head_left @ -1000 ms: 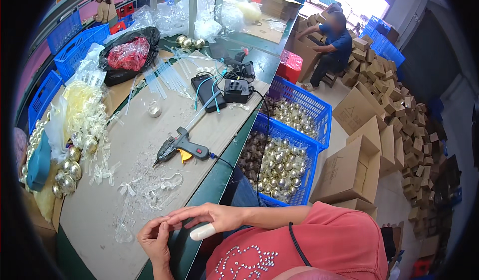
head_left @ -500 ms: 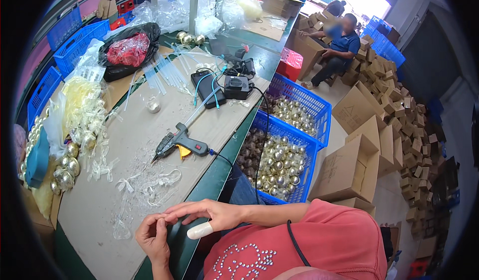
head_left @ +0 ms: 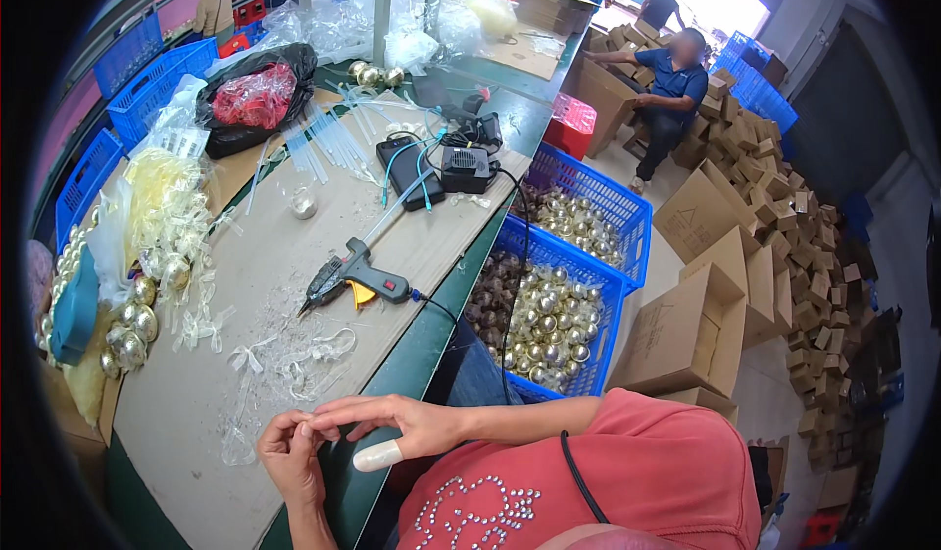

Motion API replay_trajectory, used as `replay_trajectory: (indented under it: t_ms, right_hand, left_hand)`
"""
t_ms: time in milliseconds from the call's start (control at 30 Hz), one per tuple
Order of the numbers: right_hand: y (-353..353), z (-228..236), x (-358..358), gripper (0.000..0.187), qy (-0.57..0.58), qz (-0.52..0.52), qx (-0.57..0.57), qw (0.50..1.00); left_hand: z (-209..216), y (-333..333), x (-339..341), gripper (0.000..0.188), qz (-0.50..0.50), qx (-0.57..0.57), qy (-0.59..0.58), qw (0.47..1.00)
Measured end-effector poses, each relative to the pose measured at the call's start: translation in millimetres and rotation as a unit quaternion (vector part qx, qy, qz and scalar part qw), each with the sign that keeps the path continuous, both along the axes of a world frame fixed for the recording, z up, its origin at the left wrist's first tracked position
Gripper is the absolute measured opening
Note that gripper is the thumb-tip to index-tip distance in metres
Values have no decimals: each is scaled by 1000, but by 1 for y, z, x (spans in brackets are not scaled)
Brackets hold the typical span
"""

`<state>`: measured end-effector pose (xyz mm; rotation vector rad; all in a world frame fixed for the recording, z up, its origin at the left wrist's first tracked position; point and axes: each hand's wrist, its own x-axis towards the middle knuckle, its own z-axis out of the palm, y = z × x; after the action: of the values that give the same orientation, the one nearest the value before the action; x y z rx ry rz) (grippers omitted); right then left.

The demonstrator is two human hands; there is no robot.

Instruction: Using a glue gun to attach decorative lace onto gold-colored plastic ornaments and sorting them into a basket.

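Low at the table's near edge, my left hand [head_left: 292,457] has its thumb and forefinger pinched together; whatever lies between them is too small to make out. My right hand [head_left: 404,425] reaches across with its fingers stretched out, their tips meeting the left fingertips. Its thumb stands apart, wearing a pale finger cot [head_left: 378,455]. Beyond the hands, sheer ribbon bows [head_left: 323,346] lie among glue scraps on the cardboard sheet [head_left: 191,432]. A glue gun [head_left: 361,277] with a yellow trigger rests on its side farther up.
Left on the table are gold ball ornaments [head_left: 132,329], a teal container [head_left: 74,310] and ribbons [head_left: 157,192]. Glue sticks [head_left: 306,150] and a black adapter [head_left: 465,170] lie farther back. Blue crates [head_left: 616,320] of ornaments stand right; a co-worker [head_left: 676,79] sits among cartons [head_left: 686,325].
Both my hands have shifted slightly left, fingertips still together. The seated co-worker has moved an arm out over a carton and changed leg position. The glue gun has stayed put.
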<state>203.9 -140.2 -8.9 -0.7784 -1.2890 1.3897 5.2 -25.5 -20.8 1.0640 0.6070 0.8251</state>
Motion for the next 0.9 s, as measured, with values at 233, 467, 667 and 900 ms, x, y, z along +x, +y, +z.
replay_trajectory:
  t_ms: [233,467,667,900]
  right_hand:
    - [-3,0,-7,75,-57,-34,12,998]
    - [-3,1,-4,79,-99,-71,9,993]
    - [-4,-5,-2,68,-35,-93,-40,994]
    - [-6,0,2,59,-22,-78,-36,996]
  left_hand:
    - [2,-4,4,5,59,84,50,993]
    - [-1,-5,4,2,64,127,46,989]
    - [0,-2,3,3,70,133,24,988]
    - [12,-8,7,9,6,149,82,985]
